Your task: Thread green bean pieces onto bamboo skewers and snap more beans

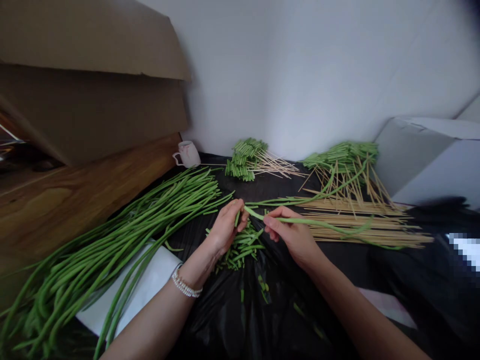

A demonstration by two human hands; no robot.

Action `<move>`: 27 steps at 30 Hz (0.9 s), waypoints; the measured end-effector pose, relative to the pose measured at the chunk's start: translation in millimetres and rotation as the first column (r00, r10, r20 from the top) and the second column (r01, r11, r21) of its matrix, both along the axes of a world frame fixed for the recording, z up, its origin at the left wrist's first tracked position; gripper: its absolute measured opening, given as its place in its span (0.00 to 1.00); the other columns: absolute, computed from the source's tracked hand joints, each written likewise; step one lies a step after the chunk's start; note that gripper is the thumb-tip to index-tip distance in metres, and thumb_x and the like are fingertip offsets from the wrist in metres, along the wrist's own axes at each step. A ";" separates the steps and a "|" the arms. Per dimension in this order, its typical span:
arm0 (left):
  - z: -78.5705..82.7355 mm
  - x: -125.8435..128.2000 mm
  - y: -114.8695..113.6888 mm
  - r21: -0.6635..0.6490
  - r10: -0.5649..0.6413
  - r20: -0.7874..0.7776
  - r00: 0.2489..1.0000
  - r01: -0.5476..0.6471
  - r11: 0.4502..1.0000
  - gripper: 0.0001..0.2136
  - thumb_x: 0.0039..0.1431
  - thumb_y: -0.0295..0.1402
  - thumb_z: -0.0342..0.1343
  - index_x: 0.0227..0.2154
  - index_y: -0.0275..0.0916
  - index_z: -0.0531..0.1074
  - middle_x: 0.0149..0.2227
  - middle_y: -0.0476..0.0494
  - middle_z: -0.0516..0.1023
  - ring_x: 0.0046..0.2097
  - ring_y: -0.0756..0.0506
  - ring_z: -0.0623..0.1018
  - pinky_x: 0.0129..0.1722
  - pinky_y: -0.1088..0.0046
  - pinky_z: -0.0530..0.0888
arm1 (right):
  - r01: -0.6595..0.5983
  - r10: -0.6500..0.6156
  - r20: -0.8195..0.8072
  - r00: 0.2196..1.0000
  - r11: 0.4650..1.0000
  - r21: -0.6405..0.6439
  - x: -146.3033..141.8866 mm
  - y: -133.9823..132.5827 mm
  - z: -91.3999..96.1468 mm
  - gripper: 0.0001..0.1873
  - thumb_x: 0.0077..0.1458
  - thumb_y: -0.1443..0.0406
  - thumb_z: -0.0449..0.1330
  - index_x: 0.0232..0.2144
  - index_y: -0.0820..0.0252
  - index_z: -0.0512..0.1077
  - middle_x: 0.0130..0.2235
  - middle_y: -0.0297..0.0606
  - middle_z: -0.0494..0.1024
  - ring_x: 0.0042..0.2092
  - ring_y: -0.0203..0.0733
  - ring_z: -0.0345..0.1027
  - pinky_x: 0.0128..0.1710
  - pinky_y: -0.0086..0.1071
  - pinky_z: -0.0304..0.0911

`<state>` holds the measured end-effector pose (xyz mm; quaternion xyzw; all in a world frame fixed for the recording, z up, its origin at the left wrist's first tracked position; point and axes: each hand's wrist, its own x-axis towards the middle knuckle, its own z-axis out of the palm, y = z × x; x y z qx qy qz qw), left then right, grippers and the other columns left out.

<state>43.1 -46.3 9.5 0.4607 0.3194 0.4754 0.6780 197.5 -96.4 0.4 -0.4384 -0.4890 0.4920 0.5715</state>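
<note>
A long green bean (326,223) stretches between my hands and trails off to the right over the bamboo skewers. My left hand (227,225) has its fingers closed around one end of it, and a short green piece shows among those fingers. Close by, my right hand (290,232) pinches the same bean between thumb and fingers. Below both hands lies a heap of short cut bean pieces (243,250) on black plastic sheeting (232,315). Another long bean (285,201) runs just behind my right hand.
On the left is a big bundle of long beans (108,245), partly over a white sheet (150,280). Loose bamboo skewers (375,232) lie right. Skewered bean pieces (243,162) and a second skewered pile (345,152) sit at the back, near a mug (188,154). Cardboard boxes flank the area.
</note>
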 end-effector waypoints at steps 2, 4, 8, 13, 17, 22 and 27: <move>1.9 -4.0 3.5 -0.110 -0.051 0.114 0.992 0.064 0.992 0.13 0.59 0.37 0.54 0.24 0.37 0.59 0.19 0.57 0.61 0.16 0.58 0.56 0.18 0.81 0.54 | -0.007 0.006 -0.028 1.000 1.000 -0.013 1.7 0.1 0.9 0.12 0.48 0.56 0.65 0.25 0.58 0.70 0.20 0.29 0.72 0.20 0.29 0.61 0.20 0.25 0.55; 3.2 -10.9 10.3 -0.199 -0.059 0.251 0.966 0.111 0.974 0.13 0.58 0.34 0.54 0.23 0.38 0.57 0.19 0.58 0.58 0.16 0.58 0.54 0.17 0.82 0.53 | 0.004 -0.005 -0.067 0.998 1.000 -0.022 4.3 0.4 2.1 0.14 0.49 0.56 0.65 0.22 0.58 0.68 0.19 0.28 0.70 0.19 0.29 0.59 0.19 0.25 0.53; 4.4 -22.4 21.2 -0.216 0.025 0.308 0.951 0.045 0.975 0.09 0.59 0.30 0.53 0.25 0.37 0.61 0.20 0.57 0.60 0.17 0.58 0.58 0.18 0.82 0.57 | 0.031 -0.032 -0.126 0.992 0.999 -0.013 9.7 1.4 4.3 0.15 0.49 0.57 0.65 0.20 0.58 0.66 0.19 0.27 0.68 0.20 0.28 0.57 0.20 0.25 0.52; 4.6 -18.0 11.8 -0.105 -0.142 0.127 0.982 0.156 0.982 0.10 0.60 0.38 0.55 0.31 0.35 0.69 0.18 0.58 0.56 0.17 0.58 0.53 0.17 0.83 0.51 | 0.034 -0.035 -0.066 0.997 0.999 -0.028 9.4 1.8 5.2 0.15 0.49 0.57 0.65 0.21 0.58 0.66 0.18 0.27 0.68 0.19 0.28 0.57 0.19 0.25 0.52; 2.6 -13.6 2.9 0.017 -0.217 -0.148 0.965 0.221 0.975 0.15 0.56 0.44 0.59 0.30 0.33 0.71 0.18 0.59 0.51 0.18 0.58 0.48 0.17 0.81 0.44 | 0.033 -0.033 0.011 0.999 0.999 -0.031 8.7 1.0 5.6 0.16 0.49 0.56 0.64 0.21 0.58 0.66 0.18 0.27 0.69 0.19 0.29 0.58 0.19 0.25 0.51; 2.1 -14.8 0.1 0.059 -0.245 -0.419 0.874 0.296 0.953 0.17 0.50 0.46 0.62 0.28 0.34 0.74 0.17 0.57 0.58 0.19 0.57 0.53 0.18 0.78 0.46 | 0.013 -0.013 -0.005 1.000 0.999 -0.052 9.5 1.0 5.1 0.15 0.47 0.55 0.65 0.23 0.58 0.67 0.18 0.27 0.68 0.19 0.29 0.57 0.19 0.26 0.52; 8.2 -17.4 -2.2 0.012 -0.352 -0.451 0.820 0.400 0.916 0.17 0.49 0.46 0.63 0.24 0.33 0.76 0.17 0.53 0.62 0.19 0.56 0.53 0.19 0.76 0.46 | -0.044 0.019 -0.308 0.951 0.996 -0.075 11.5 3.4 6.0 0.14 0.43 0.58 0.68 0.29 0.57 0.70 0.21 0.27 0.69 0.22 0.29 0.58 0.21 0.26 0.52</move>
